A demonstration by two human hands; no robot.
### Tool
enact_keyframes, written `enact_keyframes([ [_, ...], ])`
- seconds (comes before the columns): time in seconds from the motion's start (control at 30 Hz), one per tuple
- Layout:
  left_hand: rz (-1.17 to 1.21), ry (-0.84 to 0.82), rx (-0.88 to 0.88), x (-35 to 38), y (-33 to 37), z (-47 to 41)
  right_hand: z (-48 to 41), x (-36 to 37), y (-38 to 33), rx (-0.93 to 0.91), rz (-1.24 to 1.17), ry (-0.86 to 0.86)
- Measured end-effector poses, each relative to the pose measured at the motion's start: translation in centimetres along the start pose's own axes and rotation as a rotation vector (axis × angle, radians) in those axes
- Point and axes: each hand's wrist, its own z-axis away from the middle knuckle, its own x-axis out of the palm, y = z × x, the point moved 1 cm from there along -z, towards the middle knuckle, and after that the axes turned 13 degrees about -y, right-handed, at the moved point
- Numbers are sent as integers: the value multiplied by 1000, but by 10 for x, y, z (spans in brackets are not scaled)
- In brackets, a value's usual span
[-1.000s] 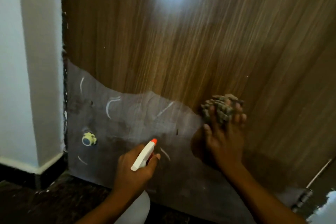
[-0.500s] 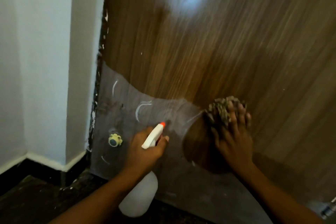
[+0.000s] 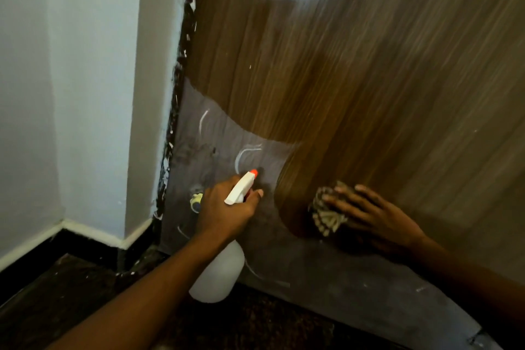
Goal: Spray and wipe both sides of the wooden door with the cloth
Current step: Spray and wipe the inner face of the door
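I see my left hand [image 3: 227,207] wrapped round the neck of the white spray bottle [image 3: 218,273]. The fingers are curled on it, one lies by the trigger, and the orange nozzle tip points at the lower part of the wooden door [image 3: 355,65] from close by. My right hand [image 3: 372,216] lies flat on the door low down. Its fingers are spread and fairly straight, pressing the bunched cloth [image 3: 326,214] against the wood without gripping it.

The cloth sits at the edge of a cleared brown arc. A grey coating [image 3: 227,145] with pale curved marks covers the door's bottom band to the left of it and below. The view is soft here, so I cannot tell whether that grey is dust or a film.

The risks as I judge them:
- The cloth is only pinned by flat fingers, so a fast sweep could let it slide out and drop to the floor [image 3: 85,301].
- A spray from this close would likely run down the panel and pool at the bottom edge.
- The nozzle is near my right hand, and a careless squeeze could wet the hand instead of the door.
- The small yellowish knob [image 3: 196,202] beside my left hand could snag the cloth when I wipe that corner.
- The grey strip by the wall [image 3: 85,94] is easy to miss.
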Motion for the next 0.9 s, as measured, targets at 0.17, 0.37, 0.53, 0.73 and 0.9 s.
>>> enact_keyframes([
  [0.17, 18, -19, -34, -12, -10, -2, -102, -50, -19, 403, -285, 165],
  [0.37, 6, 19, -8, -36, -21, -4, -133, -33, -88, 118, -237, -10],
  [0.53, 74, 50, -88, -55, -24, -8, -99, -40, -62, 218, -204, -1],
  [0.73, 131, 83, -127, -69, -16, 0, -191, -107, -21, 673, -391, 160],
  [0.9, 142, 133, -118, -86, -29, 3, -219, -81, -82, 200, -302, 19],
])
